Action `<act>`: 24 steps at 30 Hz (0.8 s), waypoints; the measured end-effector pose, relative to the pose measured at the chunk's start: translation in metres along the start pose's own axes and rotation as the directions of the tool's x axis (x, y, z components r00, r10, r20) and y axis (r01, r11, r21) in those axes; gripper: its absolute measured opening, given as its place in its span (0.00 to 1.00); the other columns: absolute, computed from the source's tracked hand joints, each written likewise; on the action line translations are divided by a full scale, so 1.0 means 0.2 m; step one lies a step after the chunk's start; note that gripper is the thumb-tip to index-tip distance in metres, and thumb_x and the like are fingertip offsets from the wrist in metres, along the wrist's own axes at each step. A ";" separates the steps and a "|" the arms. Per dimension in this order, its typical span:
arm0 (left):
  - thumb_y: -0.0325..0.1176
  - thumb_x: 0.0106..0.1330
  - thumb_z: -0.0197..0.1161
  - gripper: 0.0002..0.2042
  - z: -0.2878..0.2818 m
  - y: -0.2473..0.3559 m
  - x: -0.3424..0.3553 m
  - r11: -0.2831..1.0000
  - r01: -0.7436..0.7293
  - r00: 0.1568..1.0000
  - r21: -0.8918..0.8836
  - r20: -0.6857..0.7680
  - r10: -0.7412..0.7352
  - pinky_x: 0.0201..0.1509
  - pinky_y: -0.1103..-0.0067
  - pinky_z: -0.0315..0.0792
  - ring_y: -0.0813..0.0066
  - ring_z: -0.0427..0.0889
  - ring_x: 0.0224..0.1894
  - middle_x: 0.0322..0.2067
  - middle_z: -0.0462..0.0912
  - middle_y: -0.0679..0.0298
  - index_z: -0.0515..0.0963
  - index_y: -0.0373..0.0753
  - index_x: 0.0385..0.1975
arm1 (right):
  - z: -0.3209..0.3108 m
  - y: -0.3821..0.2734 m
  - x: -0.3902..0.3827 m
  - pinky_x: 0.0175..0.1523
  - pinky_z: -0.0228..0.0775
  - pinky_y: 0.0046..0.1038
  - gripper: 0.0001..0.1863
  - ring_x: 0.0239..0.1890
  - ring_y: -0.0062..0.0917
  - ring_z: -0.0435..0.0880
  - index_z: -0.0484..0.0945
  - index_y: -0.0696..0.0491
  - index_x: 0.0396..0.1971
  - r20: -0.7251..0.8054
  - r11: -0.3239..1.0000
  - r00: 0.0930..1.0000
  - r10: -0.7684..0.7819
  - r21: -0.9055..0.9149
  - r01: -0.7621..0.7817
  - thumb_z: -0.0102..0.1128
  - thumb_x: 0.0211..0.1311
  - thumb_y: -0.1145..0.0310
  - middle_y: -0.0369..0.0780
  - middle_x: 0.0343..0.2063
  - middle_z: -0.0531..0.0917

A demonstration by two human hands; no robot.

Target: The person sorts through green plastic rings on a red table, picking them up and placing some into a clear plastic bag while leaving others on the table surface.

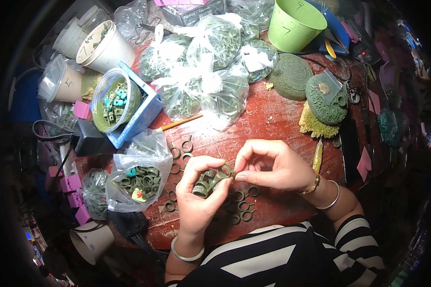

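In the middle of the scene my left hand [199, 193] is closed around several dull-green rings [207, 184]. One ring [225, 171] stands up between its thumb and forefinger. At that ring's right edge, the thumb and forefinger of my right hand [273, 167] are pinched together, touching a small stub there. Loose green rings with short stems [244, 205] lie on the red tabletop [268, 129] below my hands, and more rings [175, 153] lie just left of them. Left of my left hand, an open plastic bag [146, 184] holds many similar rings and a yellow paper slip.
Tied see-through bags of green pieces [210, 62] crowd the back. At left, a round tub [116, 101] sits in a blue tray [151, 107], near white cups [103, 50]. A green bucket [294, 26], round green pads [326, 98] and a yellow-handled tool [317, 157] stand or lie right.
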State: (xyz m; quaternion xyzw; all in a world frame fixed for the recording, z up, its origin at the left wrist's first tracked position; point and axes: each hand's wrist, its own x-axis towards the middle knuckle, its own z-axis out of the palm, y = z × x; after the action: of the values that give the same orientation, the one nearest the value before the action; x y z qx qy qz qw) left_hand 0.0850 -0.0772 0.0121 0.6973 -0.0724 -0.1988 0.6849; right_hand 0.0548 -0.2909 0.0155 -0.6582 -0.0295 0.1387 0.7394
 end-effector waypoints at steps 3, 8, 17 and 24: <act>0.17 0.54 0.70 0.16 0.00 0.00 0.01 0.989 -0.114 0.994 0.097 0.017 0.112 0.53 0.78 0.71 0.73 0.78 0.45 0.42 0.79 0.62 0.80 0.34 0.44 | 0.00 -0.02 0.00 0.36 0.67 0.12 0.09 0.33 0.06 0.74 0.80 0.57 0.40 0.008 0.986 0.997 0.079 0.148 -0.080 0.70 0.62 0.78 0.28 0.34 0.80; 0.17 0.55 0.69 0.16 0.00 0.00 0.02 0.951 -0.252 0.967 0.178 0.079 0.242 0.54 0.78 0.71 0.73 0.78 0.45 0.42 0.80 0.62 0.80 0.33 0.44 | 0.00 0.02 0.00 0.33 0.64 0.11 0.08 0.30 0.05 0.73 0.82 0.54 0.40 -0.005 0.999 0.999 -0.034 0.041 0.034 0.71 0.63 0.72 0.27 0.33 0.80; 0.30 0.75 0.56 0.11 -0.06 0.01 0.03 0.663 0.472 0.880 -0.581 0.358 -0.312 0.17 0.91 0.62 0.81 0.80 0.28 0.39 0.85 0.54 0.77 0.31 0.50 | 0.02 -0.03 0.02 0.31 0.71 0.20 0.08 0.29 0.19 0.81 0.82 0.59 0.40 -0.094 0.799 0.890 -0.446 -0.490 0.349 0.67 0.61 0.77 0.38 0.32 0.82; 0.30 0.75 0.59 0.09 -0.03 0.02 0.00 0.802 0.418 0.907 -0.427 0.249 -0.340 0.17 0.92 0.62 0.83 0.81 0.28 0.37 0.86 0.58 0.79 0.33 0.47 | 0.06 -0.04 0.02 0.33 0.75 0.26 0.08 0.30 0.27 0.83 0.82 0.60 0.39 -0.112 0.760 0.863 -0.493 -0.538 0.364 0.67 0.59 0.79 0.42 0.33 0.82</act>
State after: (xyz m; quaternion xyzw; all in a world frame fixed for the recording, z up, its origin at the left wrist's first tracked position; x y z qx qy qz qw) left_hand 0.0883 -0.0730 0.0160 0.4918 0.0649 -0.3987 0.7714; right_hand 0.0571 -0.2786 0.0239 -0.8135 -0.1232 -0.1307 0.5532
